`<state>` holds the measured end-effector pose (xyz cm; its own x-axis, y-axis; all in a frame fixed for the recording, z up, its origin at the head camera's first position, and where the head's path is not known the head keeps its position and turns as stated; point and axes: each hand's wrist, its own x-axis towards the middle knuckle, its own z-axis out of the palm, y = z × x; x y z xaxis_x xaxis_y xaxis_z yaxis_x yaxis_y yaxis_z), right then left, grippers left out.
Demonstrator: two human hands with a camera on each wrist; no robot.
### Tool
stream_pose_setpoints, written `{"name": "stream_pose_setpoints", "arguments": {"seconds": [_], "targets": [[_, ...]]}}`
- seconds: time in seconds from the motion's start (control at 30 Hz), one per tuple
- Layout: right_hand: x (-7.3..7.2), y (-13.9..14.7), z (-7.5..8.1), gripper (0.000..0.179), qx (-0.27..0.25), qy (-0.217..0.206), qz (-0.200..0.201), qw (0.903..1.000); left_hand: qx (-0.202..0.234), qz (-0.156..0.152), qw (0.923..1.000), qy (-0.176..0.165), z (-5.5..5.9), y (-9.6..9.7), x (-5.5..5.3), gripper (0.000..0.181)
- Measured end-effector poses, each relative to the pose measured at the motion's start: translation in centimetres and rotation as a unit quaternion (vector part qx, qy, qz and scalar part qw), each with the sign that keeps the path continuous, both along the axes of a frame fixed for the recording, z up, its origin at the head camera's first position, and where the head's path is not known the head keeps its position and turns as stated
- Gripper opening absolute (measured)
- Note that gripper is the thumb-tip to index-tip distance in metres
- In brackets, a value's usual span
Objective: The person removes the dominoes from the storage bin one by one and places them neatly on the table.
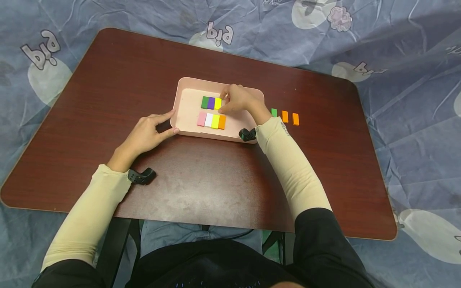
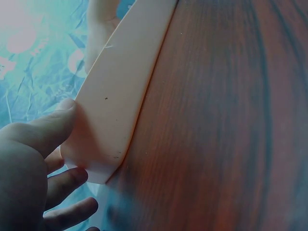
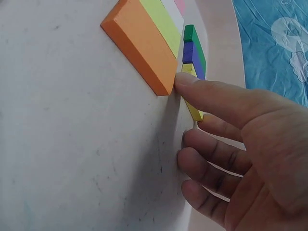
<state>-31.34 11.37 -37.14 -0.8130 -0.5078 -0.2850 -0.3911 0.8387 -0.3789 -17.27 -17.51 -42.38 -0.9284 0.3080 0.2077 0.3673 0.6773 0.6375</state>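
Observation:
A shallow pale pink tray [image 1: 187,129] holds two rows of flat coloured blocks. The far row has green [image 1: 204,102], purple [image 1: 211,103] and yellow [image 1: 217,104] blocks. In the near row lie pink [image 1: 201,119], white [image 1: 208,120], lime-yellow [image 1: 215,121] and orange [image 1: 221,122] blocks. My right hand [image 1: 235,99] reaches into the tray, thumb and index finger pinching the yellow block of the far row by its ends; its other fingers curl loosely. With thumb and fingers spread, my left hand [image 1: 147,132] touches the tray's near left corner.
Outside the tray on the right, a green block [image 1: 274,112] and two orange blocks, one [image 1: 285,117] beside the other [image 1: 295,119], lie on the brown table [image 1: 216,172]. A patterned blue cloth [image 1: 144,16] surrounds the table.

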Motion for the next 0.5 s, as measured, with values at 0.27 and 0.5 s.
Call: {"name": "stream_pose_setpoints", "arguments": {"seconds": [0.27, 0.5], "targets": [[0.5, 0.2, 0.9, 0.046, 0.021, -0.016, 0.000, 0.9997, -0.001, -0.002, 1.0000, -0.002, 0.0, 0.1, 0.0, 0.065], [1.4, 0.8, 2.2, 0.049, 0.017, -0.007, 0.008, 0.9998, -0.004, 0.001, 0.9999, -0.010, 0.1, 0.0, 0.0, 0.065]]}}
